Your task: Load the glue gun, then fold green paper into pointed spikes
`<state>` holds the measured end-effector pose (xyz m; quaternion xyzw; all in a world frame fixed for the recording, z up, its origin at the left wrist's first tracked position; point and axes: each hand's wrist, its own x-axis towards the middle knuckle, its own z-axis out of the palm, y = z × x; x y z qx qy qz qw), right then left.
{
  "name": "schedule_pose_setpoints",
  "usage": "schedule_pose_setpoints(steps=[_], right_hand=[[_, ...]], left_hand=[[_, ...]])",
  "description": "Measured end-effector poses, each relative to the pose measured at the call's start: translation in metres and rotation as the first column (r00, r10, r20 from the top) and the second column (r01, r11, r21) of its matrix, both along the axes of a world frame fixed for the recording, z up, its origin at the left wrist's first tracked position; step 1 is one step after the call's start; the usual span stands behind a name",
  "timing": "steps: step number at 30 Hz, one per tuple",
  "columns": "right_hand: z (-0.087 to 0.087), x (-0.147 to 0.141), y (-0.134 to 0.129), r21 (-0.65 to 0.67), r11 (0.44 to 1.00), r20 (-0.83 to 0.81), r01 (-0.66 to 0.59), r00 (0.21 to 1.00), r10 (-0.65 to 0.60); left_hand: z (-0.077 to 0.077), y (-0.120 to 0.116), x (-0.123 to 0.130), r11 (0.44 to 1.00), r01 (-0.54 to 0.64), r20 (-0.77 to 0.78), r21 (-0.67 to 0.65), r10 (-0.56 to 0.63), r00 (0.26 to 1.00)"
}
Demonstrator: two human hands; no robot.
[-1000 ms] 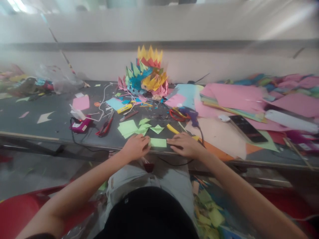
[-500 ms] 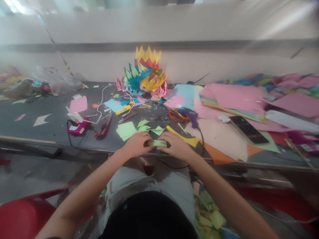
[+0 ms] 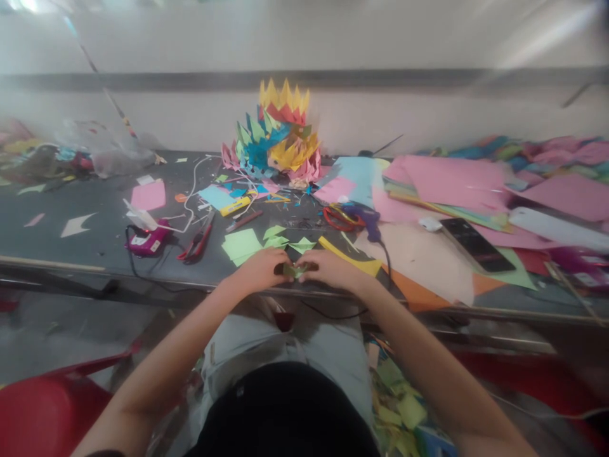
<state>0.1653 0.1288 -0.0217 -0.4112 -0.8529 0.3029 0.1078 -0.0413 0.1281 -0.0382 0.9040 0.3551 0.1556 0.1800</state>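
Note:
Near the table's front edge, my left hand point(image 3: 264, 269) and my right hand point(image 3: 326, 268) face each other with curled fingers. Between them they pinch a small piece of green paper point(image 3: 297, 271), bent at its middle and partly covered by the fingers. Just beyond my left hand lie square sheets of light green paper point(image 3: 240, 246). Several folded green pieces point(image 3: 302, 245) rest beside these sheets. A yellow paper strip point(image 3: 352, 257) lies next to my right hand.
Folded paper spikes in several colours form a model point(image 3: 280, 136) at the back. Pliers point(image 3: 197, 238) and a purple plug-in device point(image 3: 148, 241) lie left. Right are red-handled scissors point(image 3: 339, 219), a purple glue gun point(image 3: 367, 222), a phone point(image 3: 476, 244) and stacked pink paper point(image 3: 451, 184).
My hands have come closer together. The green paper between them was a flat strip and now bends in the middle.

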Motion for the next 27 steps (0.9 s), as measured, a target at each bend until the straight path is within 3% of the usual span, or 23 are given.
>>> schedule_pose_setpoints(steps=[9, 19, 24, 27], right_hand=[[-0.0005, 0.0006, -0.0009, -0.004, 0.999, -0.015, -0.049, 0.999, 0.049], [-0.0010, 0.0002, -0.0010, 0.089, 0.992, 0.021, -0.086, 0.996, 0.084], [-0.0022, 0.0002, -0.0018, 0.217, 0.975, 0.016, -0.056, 0.998, 0.053], [-0.0012, 0.0003, -0.0016, 0.213, 0.976, 0.006, -0.052, 0.999, 0.052]], left_hand=[[0.0004, 0.0014, 0.0002, 1.000, 0.009, -0.002, 0.008, -0.009, 1.000], [0.0088, 0.0003, -0.0005, 0.999, 0.008, -0.024, -0.045, -0.009, 1.000], [0.0096, 0.0005, -0.0008, 0.999, 0.001, -0.039, -0.045, -0.003, 0.999], [0.0099, 0.0014, -0.0006, 0.999, -0.007, -0.040, -0.051, 0.005, 0.999]])
